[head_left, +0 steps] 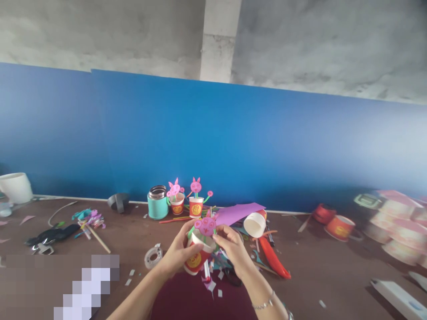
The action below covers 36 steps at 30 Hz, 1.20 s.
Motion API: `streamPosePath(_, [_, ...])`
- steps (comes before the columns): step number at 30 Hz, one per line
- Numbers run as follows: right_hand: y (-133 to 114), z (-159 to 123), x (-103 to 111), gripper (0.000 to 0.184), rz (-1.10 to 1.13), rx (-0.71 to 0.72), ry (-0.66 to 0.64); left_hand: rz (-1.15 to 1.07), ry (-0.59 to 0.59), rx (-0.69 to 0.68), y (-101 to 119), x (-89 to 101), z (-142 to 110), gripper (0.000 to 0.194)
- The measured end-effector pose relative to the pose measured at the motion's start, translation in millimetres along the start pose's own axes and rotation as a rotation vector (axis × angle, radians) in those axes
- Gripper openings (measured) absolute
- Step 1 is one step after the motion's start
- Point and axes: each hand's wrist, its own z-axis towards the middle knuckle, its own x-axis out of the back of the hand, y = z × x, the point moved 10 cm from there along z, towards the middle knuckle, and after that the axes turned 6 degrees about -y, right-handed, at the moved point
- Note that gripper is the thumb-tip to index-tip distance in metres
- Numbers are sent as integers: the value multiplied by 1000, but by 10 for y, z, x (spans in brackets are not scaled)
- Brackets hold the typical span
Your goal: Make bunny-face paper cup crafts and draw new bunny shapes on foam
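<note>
My left hand (pixel 182 249) is wrapped round a red paper cup (pixel 196 262) with a white rim and a yellow emblem, tilted over the table's front edge. A pink paper animal face (pixel 206 226) with pointed ears stands up at the cup's mouth. Green strips stick out at both sides of the cup. With fingers pinched together, my right hand (pixel 230 244) grips the green strip (pixel 215 245) on the right side; its fingertips partly hide it. Two similar cups, a left one (pixel 177 205) and a right one (pixel 196 207), stand behind with pink faces and green arms.
A turquoise thermos (pixel 158 206) stands open beside the finished-looking cups. Purple paper (pixel 238 213), a tipped paper cup (pixel 255 224) and a red pouch-like item (pixel 275 260) lie to the right. A tape roll (pixel 153 257) and paper scraps lie left. Stacked pink cups (pixel 400 226) stand far right.
</note>
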Motion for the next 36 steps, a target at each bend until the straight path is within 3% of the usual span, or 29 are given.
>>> streamPosePath(6, [36, 0, 45, 22, 74, -43, 46, -47, 87, -4, -46, 63, -9, 77])
streamPosePath(15, [134, 49, 106, 30, 41, -52, 55, -48, 41, 49, -67, 1, -19, 82])
streamPosePath(21, [83, 27, 93, 36, -8, -50, 62, -68, 112, 39, -102, 59, -18, 82])
streamPosePath(28, [-49, -8, -6, 35, 35, -6, 14, -146, 103, 49, -103, 33, -30, 82])
streamPosePath(36, [-42, -22, 2, 33, -19, -20, 29, -112, 199, 128, -92, 26, -93, 50])
